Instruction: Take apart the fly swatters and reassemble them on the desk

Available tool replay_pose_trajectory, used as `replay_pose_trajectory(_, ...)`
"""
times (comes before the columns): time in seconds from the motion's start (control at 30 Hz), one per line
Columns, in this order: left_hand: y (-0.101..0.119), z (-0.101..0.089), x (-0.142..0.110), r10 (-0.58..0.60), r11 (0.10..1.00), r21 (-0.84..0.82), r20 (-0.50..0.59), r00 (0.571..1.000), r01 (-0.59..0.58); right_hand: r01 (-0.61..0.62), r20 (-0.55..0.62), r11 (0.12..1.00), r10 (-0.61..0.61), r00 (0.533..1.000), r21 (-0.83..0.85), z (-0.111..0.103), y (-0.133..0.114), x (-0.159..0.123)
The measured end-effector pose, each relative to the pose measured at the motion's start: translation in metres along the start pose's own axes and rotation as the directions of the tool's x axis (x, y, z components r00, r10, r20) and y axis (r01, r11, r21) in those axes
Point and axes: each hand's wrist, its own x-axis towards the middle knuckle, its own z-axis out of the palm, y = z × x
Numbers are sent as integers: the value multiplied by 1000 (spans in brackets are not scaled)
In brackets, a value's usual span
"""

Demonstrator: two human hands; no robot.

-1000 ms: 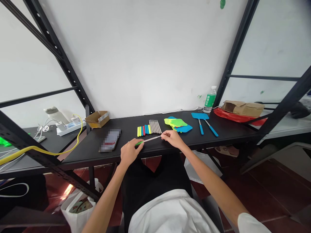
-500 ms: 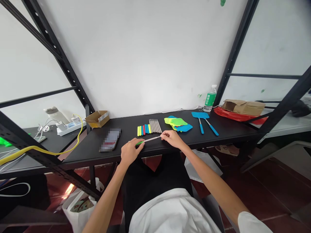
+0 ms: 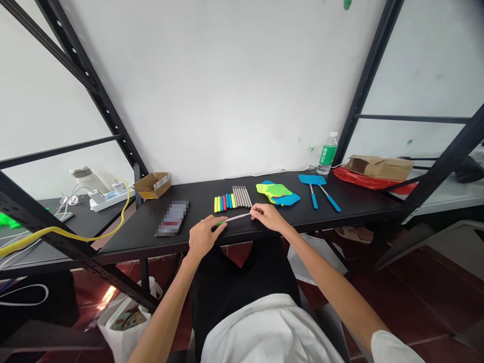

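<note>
My left hand (image 3: 204, 234) is closed around the green grip of a thin silvery rod (image 3: 238, 217), low over the table's front edge. The rod's far end is pinched between the fingertips of my right hand (image 3: 267, 216). Just behind lie a row of loose coloured grips (image 3: 224, 202) in yellow, blue and red, and several bare metal rods (image 3: 241, 196) side by side. A pile of flat swatter heads (image 3: 278, 192), green, yellow and blue, rests beyond my right hand. Farther right are two blue fly swatters (image 3: 318, 190), their heads overlapping.
A phone (image 3: 173, 218) lies left of my left hand, with a small open cardboard box (image 3: 152, 185) behind it. At the back right stand a water bottle (image 3: 327, 154) and a brown carton (image 3: 380, 167) on red plastic. A yellow cable (image 3: 123, 214) crosses the left frame post.
My left hand has shifted slightly right along the rod, and less of the green grip shows. My right hand stays nearly still at the rod's end.
</note>
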Motion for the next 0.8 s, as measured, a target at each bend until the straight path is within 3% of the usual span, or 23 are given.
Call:
replay_pose_trajectory(0.2,1,-1,0,-4,1000,15,-3,1000,4,32,-78,999,-34,996,-29,2,-4,2)
replay_pose_trajectory(0.33,2,-3,0,-2,1000,6,-3,1000,2,22,-310,954,-118,943,-298,-12,2,4)
replay_pose_trajectory(0.47,4,-2,0,0,1000,18,-20,1000,1,-148,-428,816,-131,894,-558,-36,26,1)
replay_pose_trajectory(0.6,4,-2,0,-8,1000,21,-15,1000,8,-278,-432,702,-46,901,-655,-49,47,-3)
replay_pose_trajectory(0.8,4,-2,0,-9,1000,25,-11,1000,9,-256,-358,644,-30,933,-721,-44,47,-2)
